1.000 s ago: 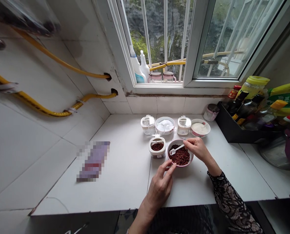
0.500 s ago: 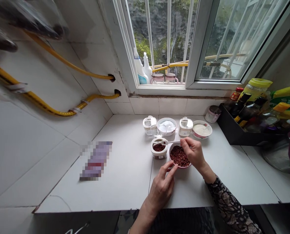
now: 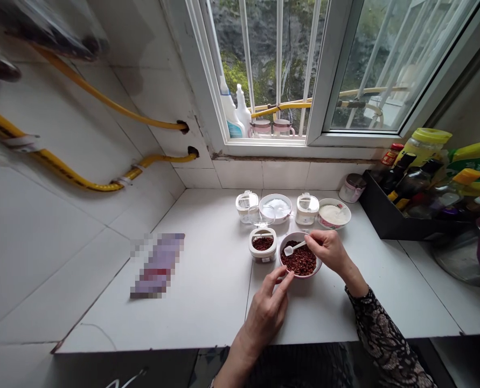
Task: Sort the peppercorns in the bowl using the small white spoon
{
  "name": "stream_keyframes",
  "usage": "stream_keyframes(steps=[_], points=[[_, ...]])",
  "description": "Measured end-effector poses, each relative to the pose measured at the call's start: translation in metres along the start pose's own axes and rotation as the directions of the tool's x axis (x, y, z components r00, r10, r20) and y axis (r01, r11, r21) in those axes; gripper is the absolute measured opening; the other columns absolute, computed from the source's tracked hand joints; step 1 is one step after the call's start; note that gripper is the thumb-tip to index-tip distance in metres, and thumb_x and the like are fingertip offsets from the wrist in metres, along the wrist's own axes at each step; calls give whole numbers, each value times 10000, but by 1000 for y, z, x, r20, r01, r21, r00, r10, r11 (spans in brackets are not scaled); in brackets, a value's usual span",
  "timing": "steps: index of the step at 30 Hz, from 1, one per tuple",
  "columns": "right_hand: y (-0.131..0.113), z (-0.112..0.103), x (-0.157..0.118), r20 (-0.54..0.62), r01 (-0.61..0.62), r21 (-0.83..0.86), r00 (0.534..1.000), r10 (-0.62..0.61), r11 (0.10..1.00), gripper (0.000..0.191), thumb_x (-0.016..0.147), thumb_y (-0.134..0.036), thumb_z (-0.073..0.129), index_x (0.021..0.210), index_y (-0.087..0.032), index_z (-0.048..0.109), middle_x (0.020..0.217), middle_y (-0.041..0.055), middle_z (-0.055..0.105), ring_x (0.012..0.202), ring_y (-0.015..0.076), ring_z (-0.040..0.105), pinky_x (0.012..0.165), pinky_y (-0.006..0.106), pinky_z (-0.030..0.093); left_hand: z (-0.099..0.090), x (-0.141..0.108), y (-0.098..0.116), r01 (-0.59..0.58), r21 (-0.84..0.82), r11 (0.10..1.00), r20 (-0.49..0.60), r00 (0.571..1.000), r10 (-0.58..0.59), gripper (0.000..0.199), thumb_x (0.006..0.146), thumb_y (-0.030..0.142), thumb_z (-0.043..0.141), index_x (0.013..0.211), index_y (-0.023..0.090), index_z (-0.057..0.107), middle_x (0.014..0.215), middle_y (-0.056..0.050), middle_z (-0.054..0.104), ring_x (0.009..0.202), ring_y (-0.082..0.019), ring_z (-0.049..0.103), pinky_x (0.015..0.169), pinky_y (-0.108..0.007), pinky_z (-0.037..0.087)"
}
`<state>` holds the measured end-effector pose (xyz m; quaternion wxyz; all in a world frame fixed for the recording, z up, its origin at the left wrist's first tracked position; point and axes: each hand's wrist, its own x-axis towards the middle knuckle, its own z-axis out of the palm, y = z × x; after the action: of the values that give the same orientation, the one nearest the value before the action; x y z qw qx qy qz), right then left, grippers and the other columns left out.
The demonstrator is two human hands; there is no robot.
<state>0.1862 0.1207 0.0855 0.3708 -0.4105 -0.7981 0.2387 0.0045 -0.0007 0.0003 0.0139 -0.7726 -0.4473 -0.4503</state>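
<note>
Spoon (image 3: 296, 247) pinched in my right fingers (image 3: 313, 241) over the dark-red grains (image 3: 299, 261) in the bowl (image 3: 305, 276) on the bench (image 3: 207, 269), I should scoop shallowly and stay level, my left fingers (image 3: 279, 291), loosely parted, bracing the bowl's near side.

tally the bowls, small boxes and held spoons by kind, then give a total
Bowls: 3
Small boxes: 3
Spoon in the right hand: 1
Total: 7
</note>
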Motion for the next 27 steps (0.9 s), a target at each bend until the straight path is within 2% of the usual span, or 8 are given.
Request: stream_keyframes(steps=[5, 11, 21, 27], points=[[-3, 8, -2, 106, -52, -46, 993, 57, 998, 420, 851, -369, 500, 515, -214, 302, 475, -50, 296, 493, 95, 253, 497, 279, 191, 0, 0, 0, -4, -6, 1000, -11, 1000, 4, 563, 943, -12, 438, 1461, 201, 488, 1296, -153, 583, 1165, -203, 653, 930, -311, 626], [-2, 3, 0, 111, -174, 67, 980, 166, 983, 416, 838, -430, 484, 510, -219, 340, 496, -39, 312, 515, 106, 301, 494, 264, 223, 0, 0, 0, -3, 2, 1000, -8, 1000, 3, 555, 946, -4, 444, 1459, 205, 489, 1298, -157, 584, 1154, -207, 661, 921, -316, 630], [5, -4, 4, 93, -246, 157, 968, 233, 957, 446, 841, -485, 488, 495, -219, 397, 477, -36, 344, 485, 101, 298, 457, 259, 235, 0, -1, 0, 14, -4, 1000, 3, 1000, -14, 554, 961, 14, 425, 1471, 226, 471, 1302, -151, 588, 1138, -203, 674, 905, -324, 639], [11, -5, 3, 59, -271, 152, 962, 265, 950, 433, 807, -457, 510, 487, -226, 335, 491, -36, 316, 499, 97, 284, 455, 248, 215, 1, 0, -1, 0, -13, 1000, -19, 1000, 0, 576, 948, -3, 440, 1478, 221, 467, 1312, -149, 580, 1165, -203, 657, 928, -319, 631]])
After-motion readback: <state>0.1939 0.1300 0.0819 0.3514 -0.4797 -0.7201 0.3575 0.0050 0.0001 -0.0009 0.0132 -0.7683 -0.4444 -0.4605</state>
